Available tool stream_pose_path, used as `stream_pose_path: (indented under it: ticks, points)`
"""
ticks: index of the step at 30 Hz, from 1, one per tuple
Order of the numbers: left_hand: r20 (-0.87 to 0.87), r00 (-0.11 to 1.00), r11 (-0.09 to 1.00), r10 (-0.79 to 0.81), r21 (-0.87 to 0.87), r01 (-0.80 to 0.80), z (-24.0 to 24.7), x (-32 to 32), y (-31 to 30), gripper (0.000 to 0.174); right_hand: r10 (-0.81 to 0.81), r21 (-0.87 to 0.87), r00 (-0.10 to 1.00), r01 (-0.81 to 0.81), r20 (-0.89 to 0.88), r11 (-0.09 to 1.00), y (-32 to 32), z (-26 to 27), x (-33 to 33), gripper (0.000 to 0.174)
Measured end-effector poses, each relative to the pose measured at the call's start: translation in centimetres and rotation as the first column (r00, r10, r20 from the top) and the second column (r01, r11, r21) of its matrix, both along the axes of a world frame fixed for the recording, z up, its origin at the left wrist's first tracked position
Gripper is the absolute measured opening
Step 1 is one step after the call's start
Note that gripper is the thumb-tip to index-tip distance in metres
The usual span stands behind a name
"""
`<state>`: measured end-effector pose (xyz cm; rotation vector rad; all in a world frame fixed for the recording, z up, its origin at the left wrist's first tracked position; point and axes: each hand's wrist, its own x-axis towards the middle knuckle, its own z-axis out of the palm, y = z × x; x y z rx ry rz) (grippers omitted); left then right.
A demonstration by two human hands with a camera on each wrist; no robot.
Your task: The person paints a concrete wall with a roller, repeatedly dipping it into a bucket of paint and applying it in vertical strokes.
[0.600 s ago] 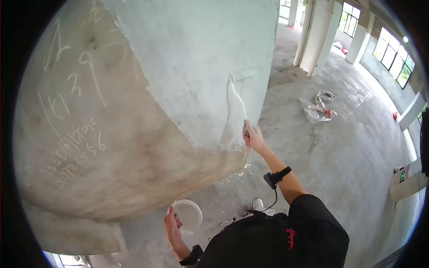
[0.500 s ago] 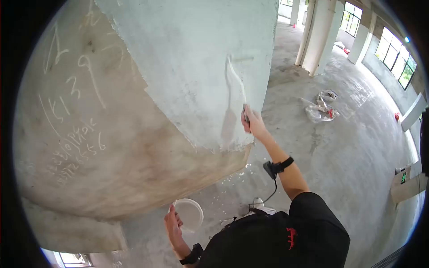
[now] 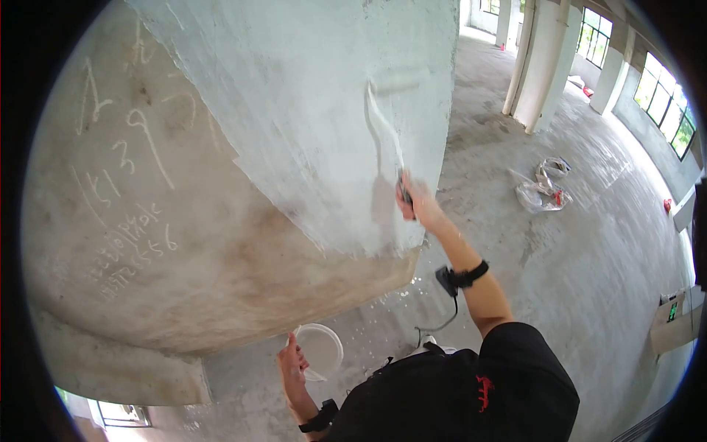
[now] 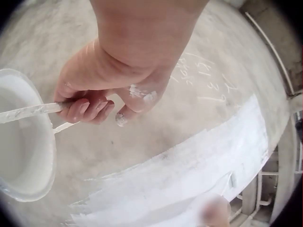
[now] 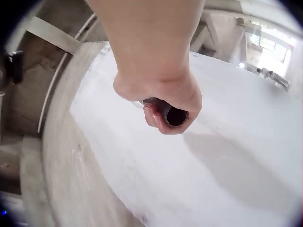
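Note:
In the head view, the right hand [image 3: 417,200] grips the dark handle [image 5: 177,116] of a paint roller [image 3: 384,121], whose head lies against the white-coated wall [image 3: 317,110]. The right wrist view shows the fingers wrapped round that handle, its hollow end facing the camera. Low in the head view, the left hand [image 3: 292,365] is beside a white bucket [image 3: 324,352]. In the left wrist view its fingers curl round the bucket's handle [image 4: 33,111], with the bucket hanging alongside. White paint marks the thumb and palm side of this hand.
Bare brown wall [image 3: 221,243] with chalk writing lies left of the coating. To the right are a grey floor [image 3: 508,243], clear plastic bags [image 3: 541,193], pillars [image 3: 541,66] and windows. White spots dot the floor by the wall's lower edge.
The right hand and roller have moved up the wall, most of it between the two earlier frames. The head view has shifted slightly. The left hand still holds the bucket.

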<state>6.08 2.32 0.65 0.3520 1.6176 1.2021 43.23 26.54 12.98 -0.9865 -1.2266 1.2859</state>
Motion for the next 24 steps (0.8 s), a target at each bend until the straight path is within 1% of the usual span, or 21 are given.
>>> stream_pose_path:
  ticks: [2, 4, 5, 6, 8, 10, 11, 12, 13, 15, 17, 19, 20, 21, 22, 23, 24]
  points:
    - [-0.011, 1.0, 1.0, -0.004, -0.014, 0.004, 0.2, 0.4, 0.0, 0.047, 0.001, -0.012, 0.999, -0.001, 0.04, 1.0, -1.5, -5.3, 0.0, 0.057]
    - [-0.018, 1.0, 1.0, -0.015, -0.011, 0.015, 0.2, 0.6, 0.0, 0.048, -0.105, 0.119, 0.983, 0.088, 0.148, 0.989, -3.0, -10.9, -0.4, 0.056]
    - [-0.023, 0.999, 0.999, -0.031, -0.01, 0.03, 0.1, 0.6, 0.0, 0.048, -0.042, -0.106, 0.998, 0.046, 0.039, 0.993, -3.9, -12.5, -0.3, 0.055]
    - [-0.027, 0.999, 1.0, -0.028, -0.012, 0.028, 0.0, 0.6, 0.1, 0.048, -0.005, -0.32, 0.997, -0.022, -0.081, 0.947, -4.6, -13.9, -0.2, 0.055]
    - [-0.02, 0.999, 0.999, -0.036, 0.033, 0.037, -0.3, 0.6, 0.0, 0.049, 0.004, -0.33, 0.997, -0.028, -0.072, 0.944, -5.2, -17.9, -0.1, 0.055]
    - [-0.033, 0.999, 0.999, -0.027, 0.02, 0.028, 0.0, 1.1, 0.0, 0.048, 0.009, -0.337, 0.998, -0.029, -0.06, 0.941, -5.7, -18.4, 0.0, 0.055]
    - [-0.042, 0.999, 1.0, -0.015, 0.011, 0.015, 0.2, 1.4, -0.1, 0.048, -0.015, -0.3, 0.999, 0.003, -0.037, 0.954, -5.9, -18.7, -0.1, 0.054]
    - [-0.045, 0.999, 1.0, -0.014, 0.012, 0.015, 0.5, 1.6, -0.3, 0.048, -0.04, -0.259, 0.999, 0.035, -0.018, 0.965, -5.9, -18.4, -0.4, 0.053]
    - [-0.043, 0.999, 1.0, -0.021, -0.001, 0.021, 1.0, 1.7, -0.3, 0.048, -0.041, -0.255, 0.999, 0.034, -0.022, 0.966, -5.5, -17.8, -0.6, 0.053]
    - [-0.038, 0.999, 0.999, -0.032, -0.012, 0.032, 0.9, 1.7, -0.3, 0.048, -0.07, -0.074, 0.993, 0.077, 0.097, 0.994, -4.2, -16.3, -0.7, 0.053]
    - [-0.034, 0.999, 1.0, -0.009, -0.022, 0.008, 0.3, 1.4, -0.5, 0.048, -0.099, -0.009, 0.983, 0.102, 0.157, 0.995, -3.2, -10.0, -0.9, 0.054]
    - [-0.037, 0.999, 1.0, -0.019, -0.012, 0.019, 0.8, 1.4, -0.7, 0.047, -0.122, 0.059, 0.977, 0.114, 0.177, 0.992, -1.1, -5.8, -1.3, 0.054]
    - [-0.038, 0.999, 1.0, -0.029, 0.009, 0.029, 1.1, 1.5, -0.6, 0.046, -0.108, 0.088, 0.982, 0.096, 0.153, 0.992, -0.3, -2.8, -1.4, 0.055]
    - [-0.047, 0.999, 1.0, -0.023, -0.006, 0.023, 1.2, 1.5, -0.5, 0.046, -0.093, 0.114, 0.987, 0.078, 0.128, 0.99, 0.5, 0.3, -1.4, 0.055]
    - [-0.048, 0.999, 1.0, -0.018, -0.007, 0.018, 1.0, 1.4, -0.4, 0.046, -0.113, 0.196, 0.984, 0.085, 0.138, 0.977, 1.4, 2.8, -1.6, 0.055]
    - [-0.05, 0.999, 1.0, -0.012, -0.017, 0.011, 0.7, 1.2, -0.4, 0.046, -0.152, 0.364, 0.979, 0.092, 0.139, 0.927, 2.1, 5.1, -1.7, 0.056]
    - [-0.034, 0.999, 1.0, -0.021, 0.008, 0.021, 0.2, 0.9, -0.3, 0.046, -0.098, 0.186, 0.992, 0.083, 0.075, 0.979, 2.2, 7.4, -1.8, 0.058]
